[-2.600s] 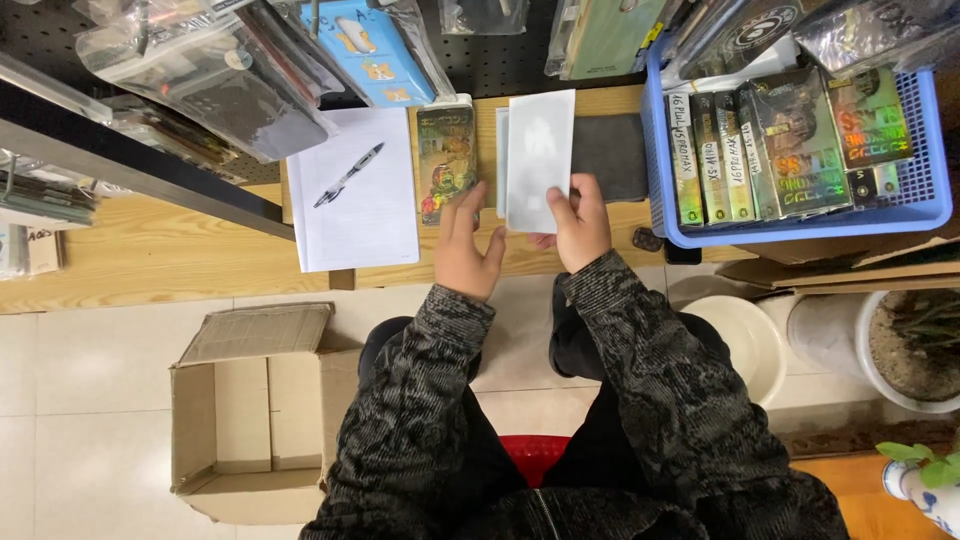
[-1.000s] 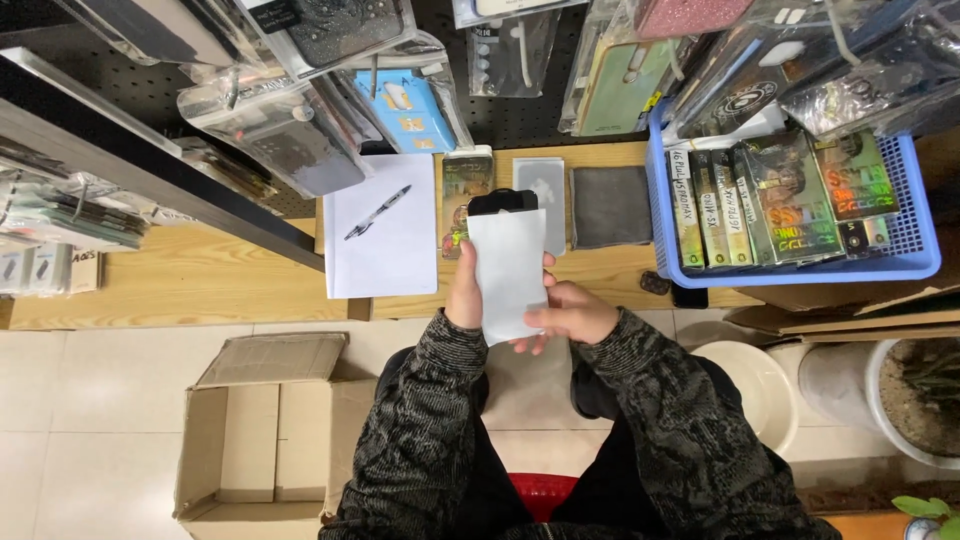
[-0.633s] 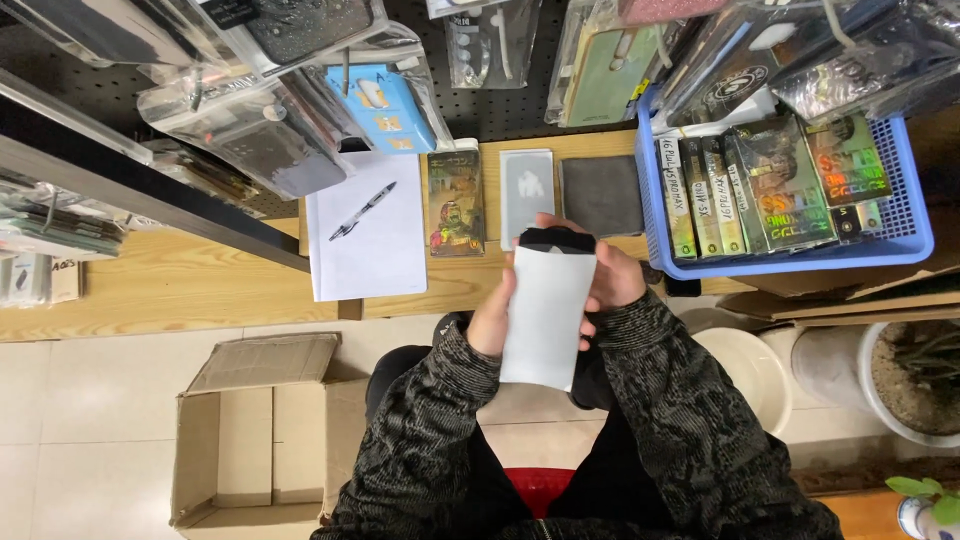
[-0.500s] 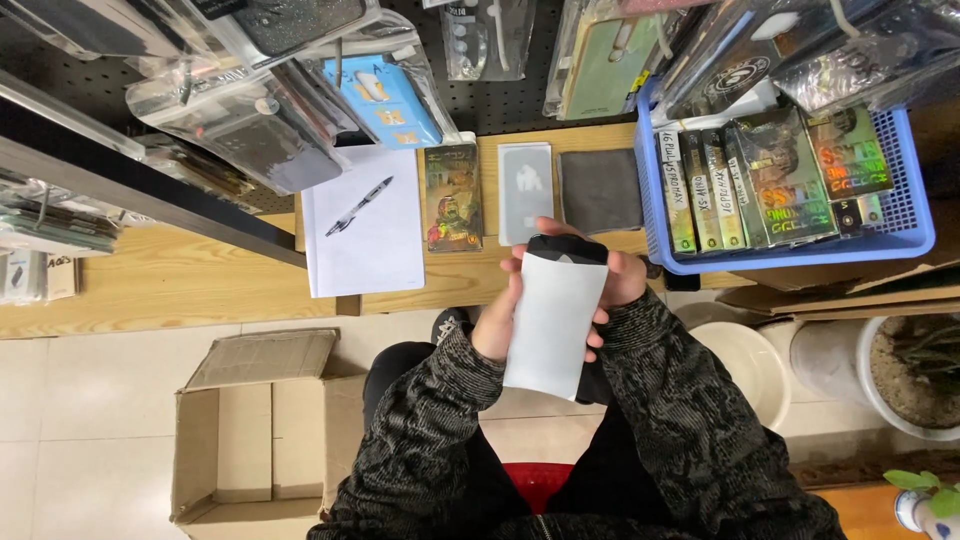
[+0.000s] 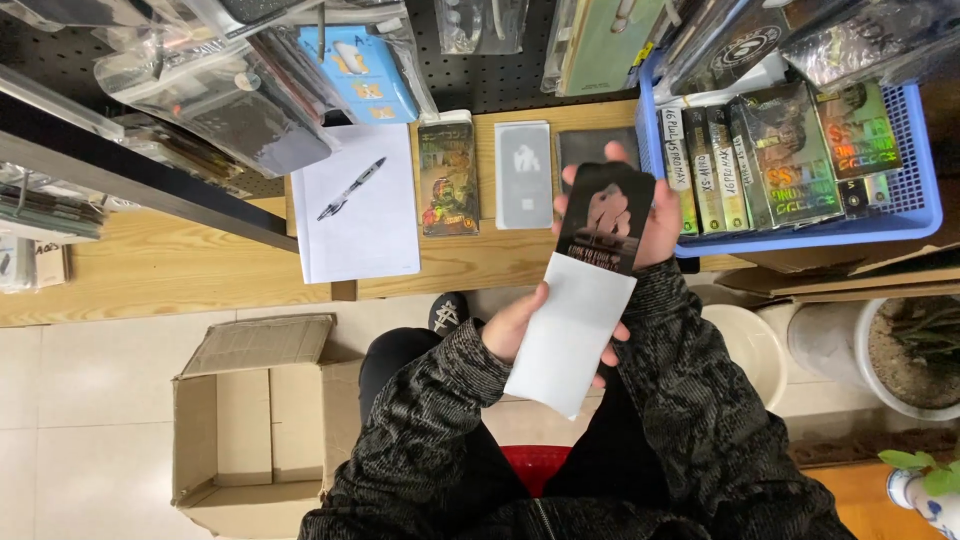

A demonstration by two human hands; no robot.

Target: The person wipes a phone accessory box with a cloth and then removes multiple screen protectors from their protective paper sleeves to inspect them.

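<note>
Black card (image 5: 608, 218) now drawn farther from white sleeve (image 5: 572, 338); my right hand (image 5: 655, 215) grips the card at 12 o'clock, my left hand (image 5: 512, 325) grips the sleeve.

A single head-worn camera looks steeply down from close above the seated person's lap, with the wooden worktop (image 5: 200, 270) across the upper frame and the tiled floor (image 5: 80, 420) at lower left.
</note>
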